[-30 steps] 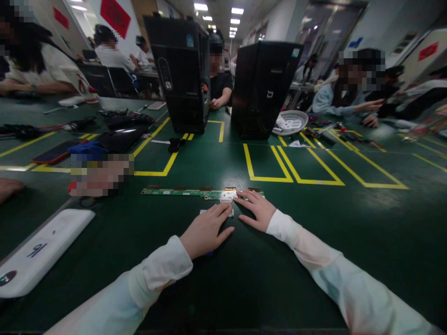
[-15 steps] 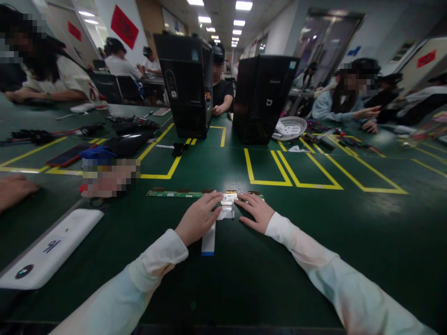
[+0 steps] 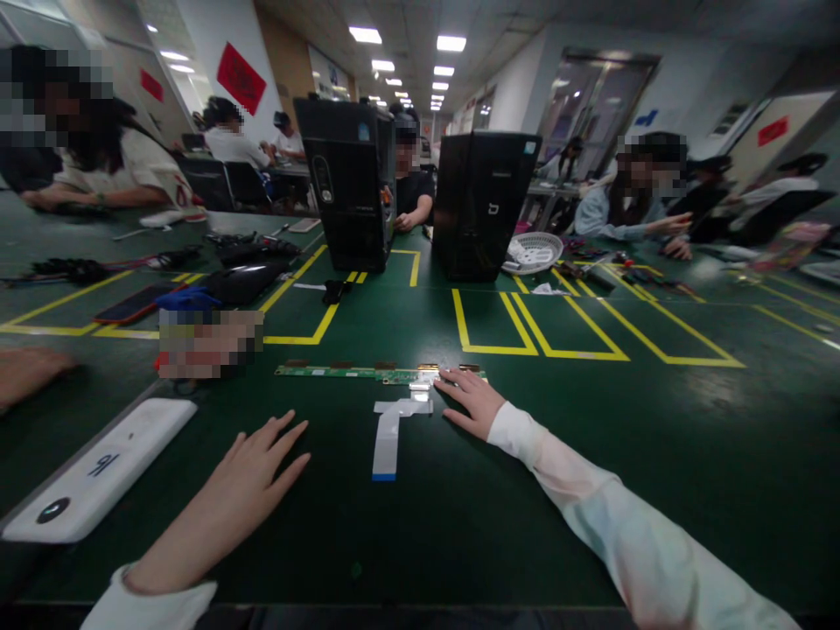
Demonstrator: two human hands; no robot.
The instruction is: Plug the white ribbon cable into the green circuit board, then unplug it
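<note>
A long, narrow green circuit board (image 3: 351, 373) lies crosswise on the dark green table. From its middle a white flat ribbon cable (image 3: 387, 437) bends toward me and ends in a blue tip. My right hand (image 3: 476, 402) rests at the board's right part, fingertips on or just over it beside the cable's connector, fingers spread and partly hiding the board's end. My left hand (image 3: 262, 459) is apart from the board, to the left of the cable, fingers spread with nothing in them. I cannot tell whether it touches the table.
A white oblong device (image 3: 101, 468) lies at the left, near another person's hand (image 3: 32, 376). Two black computer towers (image 3: 347, 188) stand at the back, with a white basket (image 3: 535, 254) beside the right one. Yellow tape (image 3: 584, 354) marks the table; cables and tools lie farther left.
My left hand has let go of the board and cable and moved left and toward me, uncovering the cable. My right hand stays at the board. The view has shifted slightly.
</note>
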